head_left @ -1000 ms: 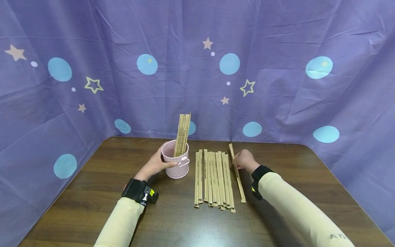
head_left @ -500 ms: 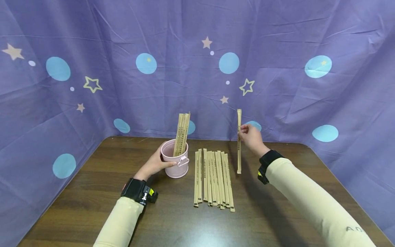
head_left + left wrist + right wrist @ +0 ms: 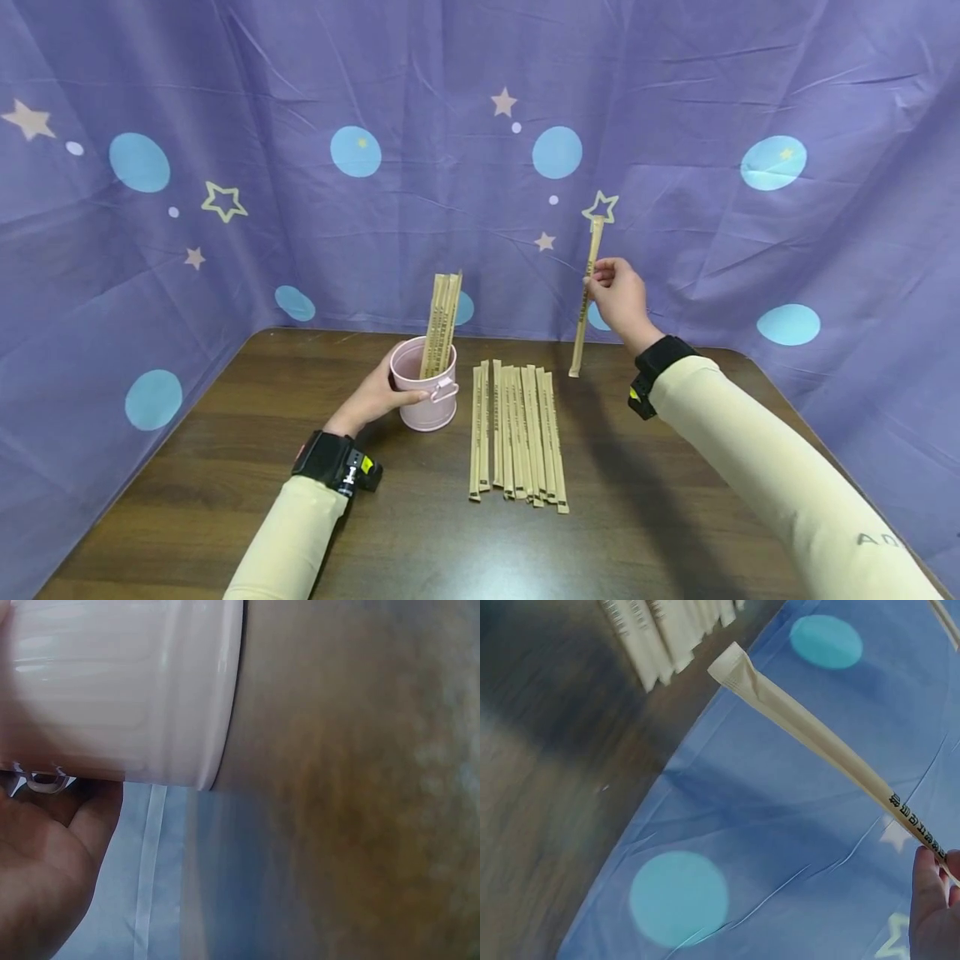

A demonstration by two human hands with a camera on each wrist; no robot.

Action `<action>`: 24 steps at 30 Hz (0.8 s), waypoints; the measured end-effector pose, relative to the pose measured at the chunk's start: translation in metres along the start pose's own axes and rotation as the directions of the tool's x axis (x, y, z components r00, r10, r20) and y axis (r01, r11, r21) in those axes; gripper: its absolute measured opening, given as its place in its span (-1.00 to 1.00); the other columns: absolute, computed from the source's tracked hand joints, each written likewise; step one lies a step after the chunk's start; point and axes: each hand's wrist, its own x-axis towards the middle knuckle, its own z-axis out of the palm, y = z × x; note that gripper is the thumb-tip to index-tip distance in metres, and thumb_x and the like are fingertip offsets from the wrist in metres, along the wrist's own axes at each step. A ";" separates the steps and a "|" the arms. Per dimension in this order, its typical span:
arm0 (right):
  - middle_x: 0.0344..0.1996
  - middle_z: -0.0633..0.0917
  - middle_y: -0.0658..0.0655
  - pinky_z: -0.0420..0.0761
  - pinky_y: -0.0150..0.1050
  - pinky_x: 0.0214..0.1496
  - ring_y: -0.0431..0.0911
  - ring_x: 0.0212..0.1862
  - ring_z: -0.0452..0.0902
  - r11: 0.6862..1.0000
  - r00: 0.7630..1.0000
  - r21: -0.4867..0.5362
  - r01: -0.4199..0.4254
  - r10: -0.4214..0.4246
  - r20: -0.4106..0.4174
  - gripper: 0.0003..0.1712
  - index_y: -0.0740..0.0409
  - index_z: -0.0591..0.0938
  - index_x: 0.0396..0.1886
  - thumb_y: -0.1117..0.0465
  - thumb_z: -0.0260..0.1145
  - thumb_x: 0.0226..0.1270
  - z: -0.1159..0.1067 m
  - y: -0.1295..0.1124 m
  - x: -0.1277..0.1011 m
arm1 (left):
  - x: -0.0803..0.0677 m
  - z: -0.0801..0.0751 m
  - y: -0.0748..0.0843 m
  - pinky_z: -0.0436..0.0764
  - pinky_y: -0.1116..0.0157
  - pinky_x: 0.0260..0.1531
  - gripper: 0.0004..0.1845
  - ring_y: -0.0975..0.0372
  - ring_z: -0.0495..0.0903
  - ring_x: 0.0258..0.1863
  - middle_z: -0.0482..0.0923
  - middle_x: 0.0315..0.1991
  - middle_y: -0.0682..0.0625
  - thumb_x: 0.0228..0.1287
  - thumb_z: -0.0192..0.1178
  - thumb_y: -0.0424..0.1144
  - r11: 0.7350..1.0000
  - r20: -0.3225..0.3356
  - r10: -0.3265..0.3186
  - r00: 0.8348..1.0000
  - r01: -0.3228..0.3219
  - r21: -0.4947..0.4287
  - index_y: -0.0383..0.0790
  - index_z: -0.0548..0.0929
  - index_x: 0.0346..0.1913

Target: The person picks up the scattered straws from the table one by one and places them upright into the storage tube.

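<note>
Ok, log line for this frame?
left hand: holds pink metal bucket | right hand: pinches paper-wrapped chopstick pair aloft | wrapped row on table

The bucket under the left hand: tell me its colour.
The bucket is pale pink, clearest in the head view.

Both arms wear long, close-fitting cream sleeves; the right sleeve [image 3: 757, 467] carries faint grey lettering near the lower right edge of the head view. A black strap circles each wrist. The left wrist's band [image 3: 335, 464] holds a small black device with yellow and red markings, and the right wrist's band [image 3: 655, 371] shows a yellow patch. Both hands are bare.
</note>
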 end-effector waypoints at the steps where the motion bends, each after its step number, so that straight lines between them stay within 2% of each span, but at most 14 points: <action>1: -0.12 0.59 0.24 0.40 -0.68 -0.29 -0.30 -0.25 0.41 1.000 1.000 0.011 0.003 -0.003 -0.004 -0.63 0.46 0.47 0.18 0.33 0.19 0.48 0.003 -0.004 0.000 | 0.000 -0.001 0.000 0.32 -0.16 0.49 -0.02 -0.18 0.40 0.42 0.38 0.45 -0.33 0.12 0.48 -0.43 1.000 0.001 0.002 1.000 -0.002 0.001 -0.23 0.17 0.57; 4: -0.11 0.60 0.26 0.41 -0.66 -0.25 -0.21 -0.18 0.48 0.999 1.000 0.048 0.026 -0.025 -0.014 -0.63 0.46 0.48 0.18 0.35 0.20 0.47 0.013 -0.018 0.001 | 0.001 -0.001 0.001 0.32 -0.17 0.48 -0.02 -0.19 0.40 0.41 0.38 0.44 -0.33 0.12 0.48 -0.44 1.000 0.004 0.010 1.000 -0.010 0.000 -0.24 0.17 0.57; 6: -0.08 0.61 0.29 0.49 -0.55 -0.14 -0.08 -0.10 0.54 0.997 0.999 0.067 0.043 -0.043 -0.002 -0.63 0.45 0.48 0.19 0.35 0.20 0.48 0.022 -0.029 0.000 | 0.001 -0.001 0.000 0.32 -0.17 0.48 -0.02 -0.19 0.40 0.41 0.39 0.44 -0.34 0.12 0.48 -0.43 1.000 0.004 0.008 1.000 -0.009 0.004 -0.25 0.18 0.57; 10: -0.05 0.62 0.33 0.51 -0.39 -0.04 0.09 0.01 0.57 0.990 0.997 0.121 0.073 -0.076 0.018 -0.64 0.43 0.49 0.18 0.36 0.22 0.47 0.041 -0.053 -0.004 | 0.000 0.000 -0.001 0.32 -0.15 0.48 -0.02 -0.19 0.41 0.41 0.39 0.44 -0.33 0.12 0.49 -0.42 1.000 0.003 0.003 1.000 -0.003 0.011 -0.24 0.17 0.57; 14: -0.06 0.63 0.33 0.56 -0.31 0.01 0.12 0.01 0.59 0.978 0.993 0.179 0.106 -0.115 0.040 -0.65 0.42 0.50 0.16 0.38 0.25 0.45 0.059 -0.080 -0.010 | -0.002 0.000 -0.002 0.33 -0.16 0.48 -0.02 -0.18 0.41 0.42 0.39 0.44 -0.33 0.12 0.48 -0.42 1.000 0.000 -0.006 1.000 0.006 0.004 -0.23 0.17 0.57; 18: -0.05 0.63 0.34 0.63 -0.13 0.12 0.16 0.03 0.60 0.965 0.986 0.222 0.139 -0.155 0.057 -0.65 0.42 0.50 0.17 0.38 0.25 0.46 0.076 -0.102 -0.016 | -0.003 0.000 -0.002 0.33 -0.16 0.48 -0.01 -0.18 0.41 0.42 0.39 0.43 -0.32 0.12 0.49 -0.40 1.000 -0.005 -0.015 1.000 0.015 -0.002 -0.22 0.17 0.57; 24: -0.02 0.65 0.37 0.63 -0.06 0.17 0.19 0.04 0.62 0.943 0.981 0.278 0.182 -0.195 0.018 -0.67 0.40 0.50 0.15 0.38 0.26 0.46 0.098 -0.117 -0.027 | 0.000 0.001 -0.001 0.35 -0.14 0.46 -0.02 -0.18 0.43 0.39 0.41 0.41 -0.34 0.10 0.49 -0.41 1.000 -0.006 -0.004 1.000 0.004 0.017 -0.26 0.17 0.56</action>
